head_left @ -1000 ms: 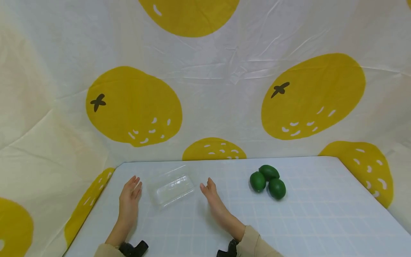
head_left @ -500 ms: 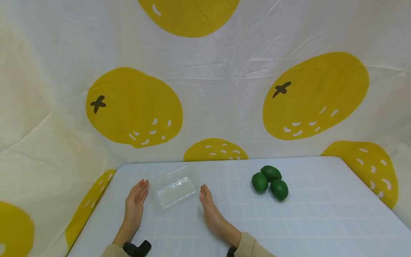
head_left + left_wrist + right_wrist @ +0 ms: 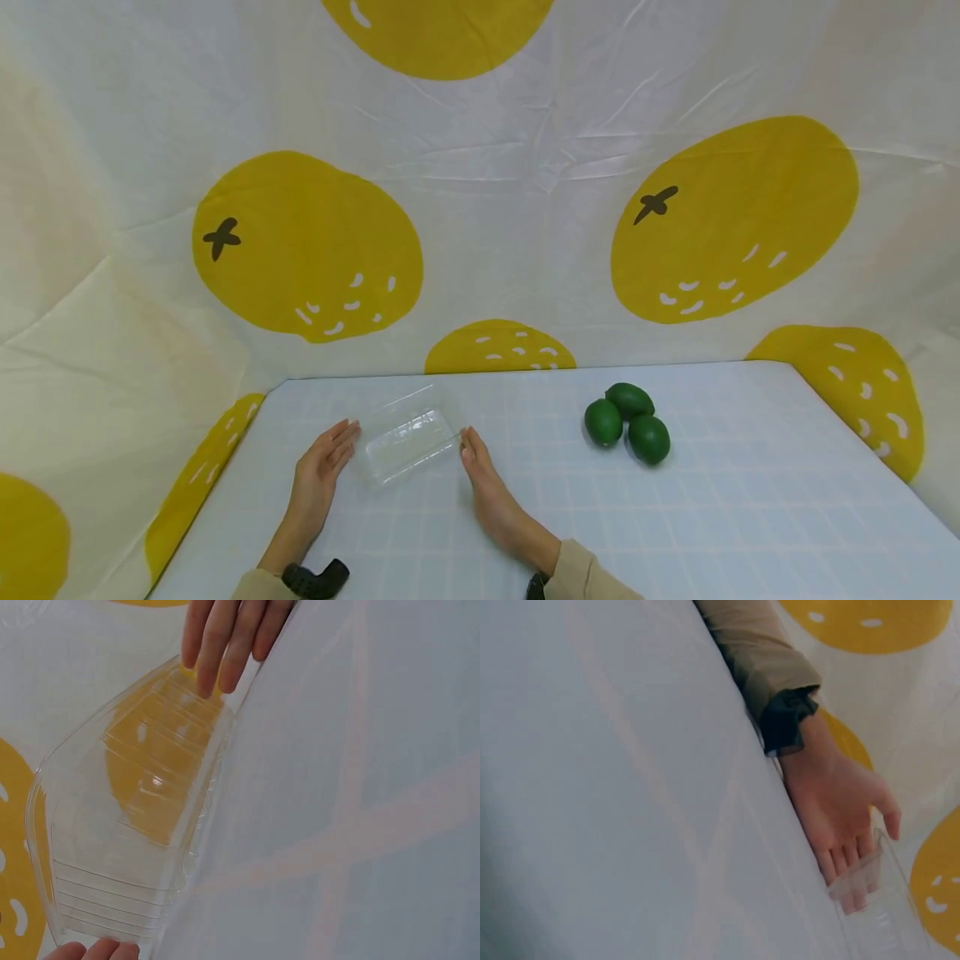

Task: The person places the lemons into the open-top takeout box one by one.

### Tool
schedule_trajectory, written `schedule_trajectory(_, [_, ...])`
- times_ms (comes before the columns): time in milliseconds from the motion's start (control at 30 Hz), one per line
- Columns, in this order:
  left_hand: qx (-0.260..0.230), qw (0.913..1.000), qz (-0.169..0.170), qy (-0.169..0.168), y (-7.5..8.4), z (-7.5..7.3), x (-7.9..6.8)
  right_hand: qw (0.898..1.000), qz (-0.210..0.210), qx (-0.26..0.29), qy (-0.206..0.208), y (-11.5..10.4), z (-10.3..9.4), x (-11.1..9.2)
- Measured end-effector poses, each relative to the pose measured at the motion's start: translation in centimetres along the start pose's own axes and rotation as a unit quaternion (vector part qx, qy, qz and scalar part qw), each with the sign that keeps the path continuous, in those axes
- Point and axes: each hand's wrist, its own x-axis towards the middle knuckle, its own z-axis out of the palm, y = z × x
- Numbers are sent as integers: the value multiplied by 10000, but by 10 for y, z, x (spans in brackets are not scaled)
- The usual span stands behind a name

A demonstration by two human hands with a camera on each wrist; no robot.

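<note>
A clear plastic container [image 3: 411,442] with ribbed walls sits on the table, left of centre. On its left side is my left hand [image 3: 318,471], fingertips right at the container's edge. My right hand [image 3: 491,500] flanks the opposite side, fingers straight and together, tips at the corner. In the left wrist view, the container [image 3: 142,787] spans between the fingers of my right hand [image 3: 234,637] and a few left fingertips [image 3: 101,950] at the bottom edge. The right wrist view shows the left hand [image 3: 836,799] palm-on, its fingers partly behind the container's transparent wall [image 3: 885,930].
Three dark green limes [image 3: 628,421] are clustered to the right of the container. A pale checked cloth covers the table [image 3: 675,533]. Behind and at the sides hangs a white curtain [image 3: 517,233] printed with yellow fruit.
Both hands have drawn in to the container's sides, the left moving rightward and the right's spread fingers coming together. The limes stay where they were.
</note>
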Motion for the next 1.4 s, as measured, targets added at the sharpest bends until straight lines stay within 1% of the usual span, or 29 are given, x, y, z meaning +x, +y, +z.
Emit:
schedule_trajectory(100, [243, 9997, -83, 58, -1, 2, -1, 10000, -9, 3, 20, 1, 0, 0])
schedule_trajectory(233, [708, 9970, -171, 251, -3, 4, -1, 10000, -28, 20, 62, 1, 0, 1])
schedule_trajectory(333, [923, 9950, -139, 364, -5, 5, -1, 9999, -38, 38, 96, 1, 0, 1])
schedule_trajectory(467, [1254, 9913, -28, 409, -6, 5, -1, 9999, -48, 54, 142, 1, 0, 2])
schedule_trajectory(533, [1412, 9890, -49, 445, -6, 6, 0, 9998, -42, 60, 157, 2, 0, 2])
schedule_trajectory(600, [1531, 9870, -148, 470, -6, 7, 0, 9998, -40, 68, 181, 2, -1, 2])
schedule_trajectory(733, [1590, 9855, -417, 411, -4, 9, 0, 9997, -42, 49, 245, 4, -2, 2])
schedule_trajectory(833, [1670, 9840, -507, 354, -4, 10, 0, 9995, -60, 32, 295, 3, -2, 2])
schedule_trajectory(1067, [1566, 9865, -429, 221, -4, 17, -4, 9992, -52, -103, 384, 2, -8, 4])
schedule_trajectory(1233, [1649, 9856, -306, 198, -3, 27, -8, 9986, -17, -168, 502, 0, -13, 5])
schedule_trajectory(1400, [1403, 9895, -220, 258, -5, 36, -10, 9973, -70, -316, 661, 0, -17, 6])
